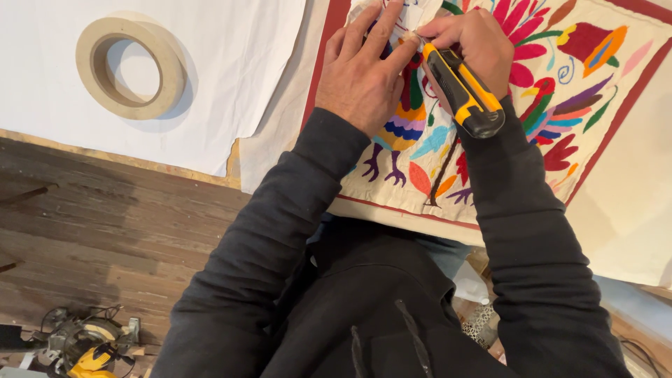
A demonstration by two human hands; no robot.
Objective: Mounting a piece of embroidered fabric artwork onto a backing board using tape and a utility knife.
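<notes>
Pressing flat, fingers spread, left hand (360, 73) on embroidered cloth (560, 91) bright with birds and flowers. Just beside it, right hand (472, 42) closed around yellow-and-black utility knife (462, 91), tip meeting the left fingertips on the fabric, handle end angled back toward dark sleeves. Well off beyond the left hand, roll of tape (129, 66) on white paper (231, 63). Below, near wooden floorboards, power saw (87, 346).

knife blade (418, 36) hidden by fingers, cloth (595, 84) cropped
</notes>
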